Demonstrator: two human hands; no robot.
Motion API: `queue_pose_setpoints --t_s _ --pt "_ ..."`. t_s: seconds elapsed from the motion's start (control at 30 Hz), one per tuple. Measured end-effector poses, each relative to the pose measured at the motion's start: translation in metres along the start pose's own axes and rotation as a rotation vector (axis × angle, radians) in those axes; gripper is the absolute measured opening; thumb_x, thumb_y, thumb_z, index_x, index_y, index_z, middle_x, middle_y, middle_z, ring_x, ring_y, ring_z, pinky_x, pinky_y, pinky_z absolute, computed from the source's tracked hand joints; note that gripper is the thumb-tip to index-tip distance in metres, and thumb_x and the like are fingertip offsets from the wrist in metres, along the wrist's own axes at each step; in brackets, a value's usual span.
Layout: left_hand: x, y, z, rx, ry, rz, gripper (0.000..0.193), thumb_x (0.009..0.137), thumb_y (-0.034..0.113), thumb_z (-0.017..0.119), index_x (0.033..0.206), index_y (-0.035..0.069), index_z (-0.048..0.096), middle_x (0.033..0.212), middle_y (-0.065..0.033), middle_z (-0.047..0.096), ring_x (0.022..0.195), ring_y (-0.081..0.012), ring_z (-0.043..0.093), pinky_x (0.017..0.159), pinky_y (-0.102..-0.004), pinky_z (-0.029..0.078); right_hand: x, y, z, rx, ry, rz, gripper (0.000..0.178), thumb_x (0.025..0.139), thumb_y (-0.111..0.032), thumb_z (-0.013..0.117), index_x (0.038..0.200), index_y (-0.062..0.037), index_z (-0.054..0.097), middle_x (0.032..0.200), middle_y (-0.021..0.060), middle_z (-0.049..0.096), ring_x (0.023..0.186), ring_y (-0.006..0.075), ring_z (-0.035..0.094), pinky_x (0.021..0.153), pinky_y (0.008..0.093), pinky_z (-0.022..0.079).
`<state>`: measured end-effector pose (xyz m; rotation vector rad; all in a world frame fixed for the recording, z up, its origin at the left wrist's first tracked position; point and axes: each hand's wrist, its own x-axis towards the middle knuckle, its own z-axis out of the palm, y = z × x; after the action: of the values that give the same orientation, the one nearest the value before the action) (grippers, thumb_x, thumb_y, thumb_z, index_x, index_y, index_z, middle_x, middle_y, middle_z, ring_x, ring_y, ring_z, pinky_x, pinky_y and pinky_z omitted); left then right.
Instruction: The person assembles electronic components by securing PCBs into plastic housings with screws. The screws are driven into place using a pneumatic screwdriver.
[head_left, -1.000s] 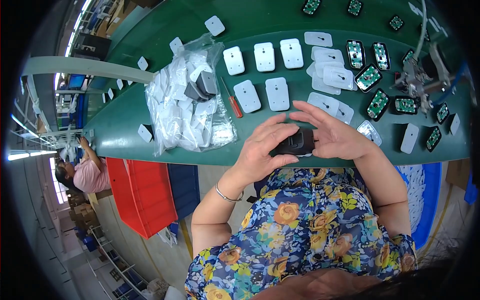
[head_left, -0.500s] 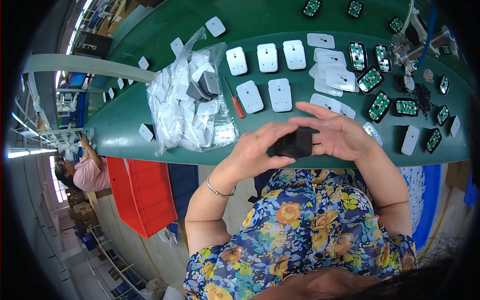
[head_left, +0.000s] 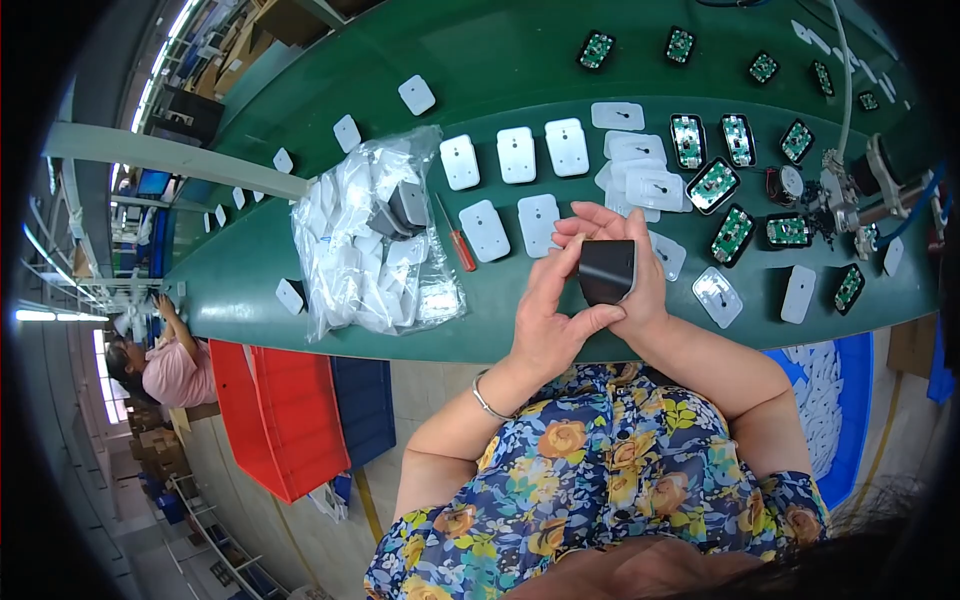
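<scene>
L hand (head_left: pixel 548 322) has thumb + fingers gripping a black plastic housing (head_left: pixel 608 272) over the green bench (head_left: pixel 240 285); R hand (head_left: pixel 652 288) cups its far/right sides, prob for steadiness, tho can't tell if those fingers grip. Beyond, white covers (head_left: pixel 485 231) sit in rough rows w/ red-handled screwdriver (head_left: pixel 463 248) alongside, prob for quick reach; green PCBs (head_left: pixel 734 233) lie face-up in black shells, prob to protect components.

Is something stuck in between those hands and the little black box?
Nothing visible is. The left hand holds the black box at its left side, and the right hand cups its right side. What lies against the right palm is hidden, so I cannot tell there.
</scene>
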<state>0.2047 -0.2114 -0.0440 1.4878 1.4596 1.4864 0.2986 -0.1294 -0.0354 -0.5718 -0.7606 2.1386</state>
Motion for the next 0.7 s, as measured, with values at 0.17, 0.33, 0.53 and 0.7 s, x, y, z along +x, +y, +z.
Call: queue_pose_setpoints --t_s 0.17,0.33,0.53,0.7 --pt "0.008 0.013 0.005 -0.02 -0.081 -0.141 0.081 0.072 0.013 0.074 0.137 0.002 0.027 0.121 -0.0147 0.048 0.108 -0.0246 0.052 0.089 -0.0335 0.044 0.004 -0.001 -0.001 -0.215 0.105 -0.114 0.062 0.095 -0.05 0.018 0.12 0.0004 0.044 0.109 0.014 0.054 0.1 0.0212 0.053 0.091 0.0317 0.041" --pt "0.015 0.009 0.015 -0.48 0.013 -0.2 0.066 0.08 0.003 0.063 0.136 0.002 0.028 0.125 -0.0113 0.045 0.113 -0.0203 0.047 0.093 -0.0323 0.041 -0.001 -0.007 -0.007 -0.43 0.146 -0.162 0.051 0.098 -0.039 0.019 0.117 -0.0012 0.048 0.108 0.0105 0.054 0.097 0.0147 0.05 0.086 0.0266 0.04" --pt "0.015 -0.002 0.015 -0.463 -0.033 -0.277 0.044 0.084 0.001 0.055 0.126 0.002 0.042 0.119 -0.0067 0.05 0.101 -0.0103 0.051 0.082 -0.024 0.044 -0.02 -0.018 -0.022 -0.63 -0.019 -0.163 0.047 0.098 -0.036 0.021 0.119 -0.0018 0.047 0.108 0.008 0.052 0.099 0.0148 0.049 0.087 0.0263 0.039" --pt "0.019 -0.001 0.028 -0.464 -0.043 -0.229 0.04 0.084 0.0 0.056 0.122 0.004 0.045 0.115 -0.006 0.052 0.096 -0.0087 0.052 0.077 -0.0221 0.045 -0.026 -0.016 -0.035 -0.802 0.02 -0.288 0.047 0.098 -0.034 0.02 0.119 -0.0001 0.046 0.109 0.0097 0.052 0.101 0.0162 0.049 0.089 0.0274 0.038"
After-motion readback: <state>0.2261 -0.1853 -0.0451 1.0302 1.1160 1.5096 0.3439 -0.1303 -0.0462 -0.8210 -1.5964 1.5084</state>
